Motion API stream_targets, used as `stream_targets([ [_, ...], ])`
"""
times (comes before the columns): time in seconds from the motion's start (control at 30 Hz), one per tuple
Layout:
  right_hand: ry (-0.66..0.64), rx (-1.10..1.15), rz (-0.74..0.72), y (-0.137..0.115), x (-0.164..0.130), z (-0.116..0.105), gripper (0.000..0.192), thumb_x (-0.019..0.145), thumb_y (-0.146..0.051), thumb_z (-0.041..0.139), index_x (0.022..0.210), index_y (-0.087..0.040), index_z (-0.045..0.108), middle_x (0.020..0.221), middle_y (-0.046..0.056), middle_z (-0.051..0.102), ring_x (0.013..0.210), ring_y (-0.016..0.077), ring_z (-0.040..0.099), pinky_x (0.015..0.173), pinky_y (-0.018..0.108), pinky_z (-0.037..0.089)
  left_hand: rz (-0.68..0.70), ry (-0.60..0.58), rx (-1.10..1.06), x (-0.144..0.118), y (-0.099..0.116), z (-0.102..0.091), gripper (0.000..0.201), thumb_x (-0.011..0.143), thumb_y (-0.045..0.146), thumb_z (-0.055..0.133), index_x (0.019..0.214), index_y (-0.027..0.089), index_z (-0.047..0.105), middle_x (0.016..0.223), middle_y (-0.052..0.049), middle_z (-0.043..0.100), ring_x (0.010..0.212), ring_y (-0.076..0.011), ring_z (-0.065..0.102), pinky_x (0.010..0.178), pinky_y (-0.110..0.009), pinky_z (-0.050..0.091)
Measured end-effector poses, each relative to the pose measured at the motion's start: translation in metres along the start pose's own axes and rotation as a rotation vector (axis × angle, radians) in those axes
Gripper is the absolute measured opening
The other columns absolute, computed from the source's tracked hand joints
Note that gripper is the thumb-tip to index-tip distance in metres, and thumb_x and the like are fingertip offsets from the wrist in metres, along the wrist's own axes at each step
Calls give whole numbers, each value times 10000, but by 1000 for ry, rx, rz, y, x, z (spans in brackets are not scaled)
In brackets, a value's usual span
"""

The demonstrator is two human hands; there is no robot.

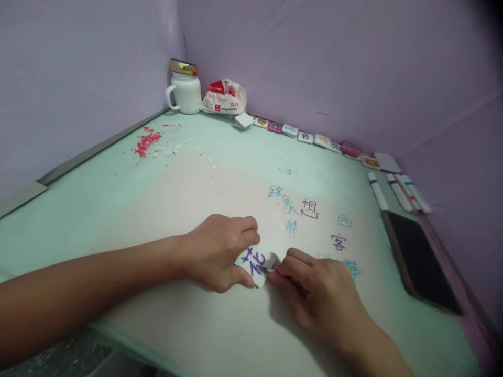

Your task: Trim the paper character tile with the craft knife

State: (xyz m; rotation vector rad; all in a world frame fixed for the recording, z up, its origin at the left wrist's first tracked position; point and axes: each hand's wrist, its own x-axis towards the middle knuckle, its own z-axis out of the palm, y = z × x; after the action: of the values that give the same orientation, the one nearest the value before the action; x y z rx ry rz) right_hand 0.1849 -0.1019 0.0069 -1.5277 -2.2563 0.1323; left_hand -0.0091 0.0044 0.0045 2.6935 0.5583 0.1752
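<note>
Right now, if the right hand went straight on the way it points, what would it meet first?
Most likely the block, whose marked face lies at the tip of the tool in the right hand; beyond is the left hand, gripping the block. Whether the tip touches is unclear.

The long, bare left arm (102, 275) reaches in from the near left. The bare left hand (220, 251) grips with its thumb near and bent fingers far. The bare right hand (318, 288), near right, pinches tight, pointing left.
</note>
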Motion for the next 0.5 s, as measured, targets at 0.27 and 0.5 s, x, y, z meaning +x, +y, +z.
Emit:
stream_targets([
  [0.27, 122, -213, 110, -19, -16, 9, 294, 925, -239, 445, 639, -213, 509, 572, -44, 494, 384, 78, 424, 407, 278, 228, -32, 7, -7, -1, 2, 1, 441, 694, 475, 769, 939, 160, 583, 961, -60, 597, 719, -204, 592, 608, -325, 458],
  [0.5, 119, -117, 218, -23, -16, 7, 307, 945, -308, 430, 701, -226, 599, 609, -36, 557, 418, 94, 475, 420, 275, 268, -42, -27, -27, -1, 4, -4, 445, 703, 456, 774, 961, 145, 589, 972, -72, 594, 740, -218, 593, 621, -338, 461],
])
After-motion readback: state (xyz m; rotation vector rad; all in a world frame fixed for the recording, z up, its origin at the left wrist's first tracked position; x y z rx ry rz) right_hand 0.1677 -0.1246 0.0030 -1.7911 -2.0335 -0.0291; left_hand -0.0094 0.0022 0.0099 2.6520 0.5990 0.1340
